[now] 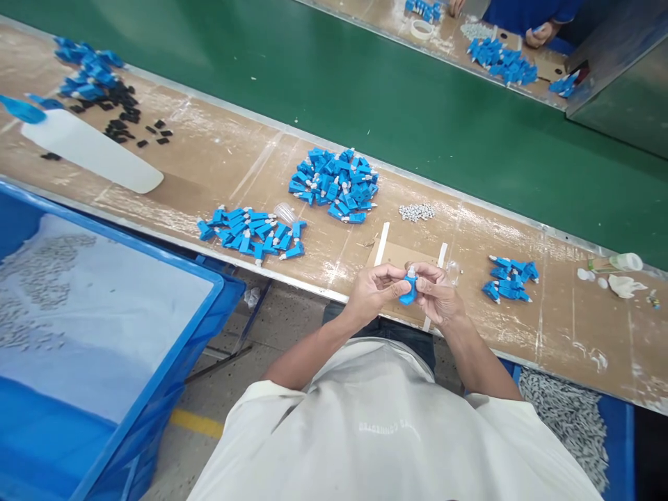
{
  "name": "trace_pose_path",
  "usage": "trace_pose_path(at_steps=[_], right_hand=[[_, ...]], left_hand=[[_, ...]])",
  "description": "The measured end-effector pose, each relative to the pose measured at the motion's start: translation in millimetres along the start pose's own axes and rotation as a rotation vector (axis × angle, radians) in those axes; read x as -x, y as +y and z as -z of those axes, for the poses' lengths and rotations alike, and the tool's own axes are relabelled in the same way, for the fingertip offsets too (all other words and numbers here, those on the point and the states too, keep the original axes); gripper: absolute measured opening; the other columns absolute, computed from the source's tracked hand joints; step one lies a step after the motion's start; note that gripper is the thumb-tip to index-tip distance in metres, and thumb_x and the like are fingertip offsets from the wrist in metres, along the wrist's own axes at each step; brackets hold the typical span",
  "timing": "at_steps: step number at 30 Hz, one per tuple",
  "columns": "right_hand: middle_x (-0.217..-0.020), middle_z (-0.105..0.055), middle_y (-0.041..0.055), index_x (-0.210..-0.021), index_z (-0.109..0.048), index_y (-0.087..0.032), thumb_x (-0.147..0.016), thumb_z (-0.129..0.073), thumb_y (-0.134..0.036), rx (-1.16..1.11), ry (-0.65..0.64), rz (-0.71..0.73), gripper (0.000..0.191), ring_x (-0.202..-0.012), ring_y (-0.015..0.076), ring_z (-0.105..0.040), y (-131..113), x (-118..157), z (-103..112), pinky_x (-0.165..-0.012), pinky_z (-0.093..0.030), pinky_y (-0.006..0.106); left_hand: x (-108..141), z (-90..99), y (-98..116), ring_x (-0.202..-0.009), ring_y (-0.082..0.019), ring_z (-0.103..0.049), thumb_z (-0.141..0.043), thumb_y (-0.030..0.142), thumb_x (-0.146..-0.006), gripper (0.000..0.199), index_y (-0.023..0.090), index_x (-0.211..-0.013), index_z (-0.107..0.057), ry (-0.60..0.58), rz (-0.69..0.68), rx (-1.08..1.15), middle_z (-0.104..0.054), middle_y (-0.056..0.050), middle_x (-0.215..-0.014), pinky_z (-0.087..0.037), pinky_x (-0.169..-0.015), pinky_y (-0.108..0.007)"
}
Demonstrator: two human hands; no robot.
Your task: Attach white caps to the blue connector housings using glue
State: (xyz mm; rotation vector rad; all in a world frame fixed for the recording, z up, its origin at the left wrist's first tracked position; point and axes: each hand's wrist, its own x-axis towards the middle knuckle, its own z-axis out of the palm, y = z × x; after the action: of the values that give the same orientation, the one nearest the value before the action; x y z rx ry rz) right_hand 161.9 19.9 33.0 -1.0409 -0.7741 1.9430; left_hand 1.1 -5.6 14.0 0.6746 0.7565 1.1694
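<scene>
Between my two hands, over the near edge of the bench, is a small blue plastic part [408,295] with a whitish tip pointing away from me. The fingers of my left hand [376,291] close on its left side. My right hand [439,295] pinches it from the right, near the tip. Beneath the hands lies a cardboard sheet [401,259] marked by white tape strips. Just beyond it sits a little heap of small grey pieces [416,212]. Similar blue parts form a large pile [334,182] and a smaller one [253,231] to the left, plus a group [510,278] to the right.
A white bottle [94,149] with a blue cap lies on the left of the bench near black pieces [122,115]. Blue bins stand at lower left [209,306] and lower right [618,438]. Across the green strip [313,76], a co-worker's hand [543,33] is near more blue parts.
</scene>
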Motion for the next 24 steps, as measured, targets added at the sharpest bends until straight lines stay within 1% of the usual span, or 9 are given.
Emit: trace_pose_path(at_steps=[3, 6, 10, 13, 16, 18, 20, 22, 24], right_hand=[[-0.07, -0.065, -0.0024, -0.082, -0.079, -0.021, -0.049, -0.101, -0.046, 0.001, -0.035, -0.036, 0.047, -0.051, 0.006, -0.051, -2.2, -1.4, 0.7, -0.039, -0.041, 0.015], [-0.069, -0.064, -0.0012, -0.084, -0.078, -0.019, -0.051, -0.098, -0.053, 0.042, -0.065, -0.06, 0.052, -0.051, 0.0065, -0.047, -3.5, -0.9, 2.7, -0.039, -0.038, 0.017], [-0.072, -0.063, -0.0004, -0.088, -0.077, -0.019, -0.057, -0.096, -0.047, 0.145, -0.028, 0.003, 0.046, -0.05, 0.0069, -0.044, -0.4, 1.2, 0.9, -0.035, -0.029, 0.019], [-0.069, -0.059, -0.0015, -0.089, -0.076, -0.019, -0.062, -0.094, -0.048, 0.168, 0.007, 0.056, 0.043, -0.049, 0.007, -0.042, 1.7, 2.7, -2.6, -0.034, -0.028, 0.019], [-0.065, -0.057, -0.0019, -0.088, -0.077, -0.019, -0.059, -0.094, -0.054, 0.139, -0.023, 0.047, 0.049, -0.049, 0.007, -0.039, -1.1, 5.6, -4.2, -0.035, -0.028, 0.019], [-0.063, -0.055, -0.0022, -0.093, -0.079, -0.018, -0.06, -0.092, -0.061, 0.122, -0.064, 0.056, 0.056, -0.047, 0.0063, -0.035, -5.0, 9.9, -4.7, -0.034, -0.026, 0.02], [-0.066, -0.057, -0.0008, -0.101, -0.08, -0.017, -0.065, -0.088, -0.063, 0.174, -0.09, 0.066, 0.059, -0.047, 0.0061, -0.035, -8.5, 16.1, -6.6, -0.034, -0.025, 0.02], [-0.07, -0.062, 0.0014, -0.107, -0.08, -0.016, -0.07, -0.086, -0.059, 0.295, -0.085, 0.074, 0.057, -0.049, 0.0072, -0.042, -9.7, 22.8, -10.6, -0.037, -0.03, 0.021], [-0.071, -0.063, 0.0021, -0.109, -0.079, -0.015, -0.073, -0.085, -0.059, 0.421, -0.044, 0.112, 0.057, -0.055, 0.01, -0.052, -8.3, 28.4, -16.1, -0.046, -0.04, 0.023]], left_hand=[[-2.2, 3.2, -3.4, -0.071, -0.016, -0.069, -0.094, 0.053, -0.059, 0.047, 0.016, -0.083, -0.078, 0.025, 0.038, 0.032, -0.077, -0.005, -0.08, -0.054, -0.071, -0.029], [-3.2, 4.1, -5.8, -0.068, -0.014, -0.067, -0.095, 0.053, -0.057, 0.047, 0.016, -0.08, -0.078, 0.032, 0.074, 0.062, -0.076, -0.004, -0.078, -0.053, -0.07, -0.028], [-3.6, 2.4, -7.5, -0.067, -0.013, -0.065, -0.095, 0.053, -0.057, 0.046, 0.016, -0.077, -0.076, 0.031, 0.071, 0.069, -0.074, -0.002, -0.074, -0.052, -0.07, -0.026], [-3.9, 2.1, -7.2, -0.064, -0.011, -0.062, -0.096, 0.051, -0.055, 0.047, 0.015, -0.076, -0.075, 0.03, 0.099, 0.099, -0.071, -0.001, -0.071, -0.051, -0.069, -0.025], [-4.3, 5.3, -6.0, -0.063, -0.011, -0.062, -0.096, 0.048, -0.058, 0.045, 0.014, -0.077, -0.074, -0.04, 0.21, 0.194, -0.07, -0.002, -0.07, -0.051, -0.066, -0.024], [-4.6, 9.7, -6.4, -0.065, -0.013, -0.065, -0.094, 0.043, -0.062, 0.041, 0.012, -0.079, -0.073, -0.127, 0.313, 0.276, -0.071, -0.005, -0.073, -0.052, -0.063, -0.023], [-4.8, 15.0, -8.3, -0.066, -0.014, -0.067, -0.091, 0.035, -0.065, 0.034, 0.012, -0.081, -0.072, -0.191, 0.408, 0.361, -0.07, -0.006, -0.073, -0.051, -0.059, -0.021], [-4.4, 19.6, -11.2, -0.062, -0.013, -0.066, -0.086, 0.026, -0.065, 0.027, 0.013, -0.081, -0.069, -0.219, 0.493, 0.432, -0.068, -0.005, -0.069, -0.05, -0.054, -0.018], [-3.3, 22.1, -13.8, -0.06, -0.012, -0.066, -0.083, 0.021, -0.063, 0.023, 0.014, -0.079, -0.068, -0.232, 0.556, 0.477, -0.066, -0.004, -0.066, -0.048, -0.05, -0.016]])
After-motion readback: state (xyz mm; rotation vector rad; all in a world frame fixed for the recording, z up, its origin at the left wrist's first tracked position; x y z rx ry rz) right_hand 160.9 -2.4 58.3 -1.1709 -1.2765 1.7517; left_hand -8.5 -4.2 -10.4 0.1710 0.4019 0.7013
